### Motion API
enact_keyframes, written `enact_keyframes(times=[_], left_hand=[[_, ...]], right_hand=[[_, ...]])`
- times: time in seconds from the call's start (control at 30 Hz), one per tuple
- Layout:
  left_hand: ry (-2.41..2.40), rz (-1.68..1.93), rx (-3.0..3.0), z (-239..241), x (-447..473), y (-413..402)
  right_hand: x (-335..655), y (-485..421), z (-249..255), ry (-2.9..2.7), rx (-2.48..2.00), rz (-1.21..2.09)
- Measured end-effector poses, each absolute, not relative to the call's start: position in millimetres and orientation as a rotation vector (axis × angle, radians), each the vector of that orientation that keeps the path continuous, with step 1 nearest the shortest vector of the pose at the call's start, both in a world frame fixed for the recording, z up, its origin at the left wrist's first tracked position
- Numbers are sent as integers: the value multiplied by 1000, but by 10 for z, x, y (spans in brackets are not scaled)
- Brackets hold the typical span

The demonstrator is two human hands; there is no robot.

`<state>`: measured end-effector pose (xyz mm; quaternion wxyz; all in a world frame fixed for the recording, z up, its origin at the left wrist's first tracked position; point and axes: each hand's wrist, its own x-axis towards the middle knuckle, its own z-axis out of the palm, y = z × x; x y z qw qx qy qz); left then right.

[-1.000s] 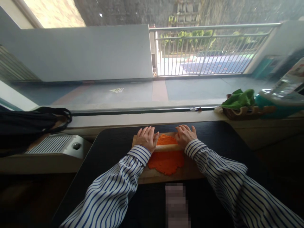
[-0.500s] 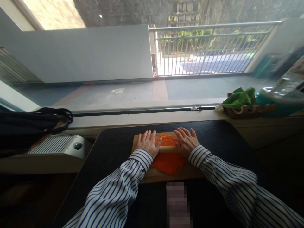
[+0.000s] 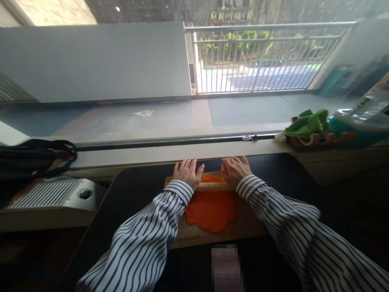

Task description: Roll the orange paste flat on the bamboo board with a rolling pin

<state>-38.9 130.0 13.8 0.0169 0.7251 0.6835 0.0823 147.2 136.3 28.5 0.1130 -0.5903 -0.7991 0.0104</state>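
A pale wooden rolling pin (image 3: 214, 186) lies across a flattened sheet of orange dough (image 3: 211, 209), close to the sheet's far side. My left hand (image 3: 187, 172) rests on the pin's left end, fingers stretched forward and thumb pointing inward. On the right end lies my right hand (image 3: 235, 171), palm down, its fingers extended forward and slightly bent. Neither hand wraps round the pin. Under the dough is a wooden board (image 3: 249, 225), partly hidden by my forearms. The dough has an uneven, ragged near edge.
The board sits on a black table (image 3: 146, 182) against a window sill (image 3: 133, 157). A green cloth (image 3: 310, 123) and a teal container (image 3: 349, 132) stand at the right. On the left are a black bag (image 3: 30, 162) and a white slotted unit (image 3: 51, 194). A blurred patch covers something in front.
Both hands have pushed the rolling pin away from me toward the dough's far edge. More of the dough shows on the near side. The camera view has shifted slightly.
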Motion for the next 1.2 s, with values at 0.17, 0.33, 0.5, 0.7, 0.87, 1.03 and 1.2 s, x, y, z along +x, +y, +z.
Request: enact_keyframes(times=[0.17,0.33,0.5,0.7,0.87,1.03,1.2], left_hand=[[2106,182,2219,116,-404,1299],[2092,75,2211,98,-413,1097],[2085,74,2270,83,-421,848],[2081,100,2267,53,-438,754],[2110,101,2223,58,-409,840],[2116,99,2189,98,-384,947],[2095,127,2152,109,-385,1054]], right_hand=[[1460,1333,303,-2343,-1742,34],[1510,1136,206,-2366,-1694,90],[1544,906,134,-2395,-1688,86],[1612,735,89,-2448,-1607,-7],[1617,813,109,-2421,-1661,38],[1570,967,180,-2453,-1734,107],[1564,1084,202,-2443,-1727,133]])
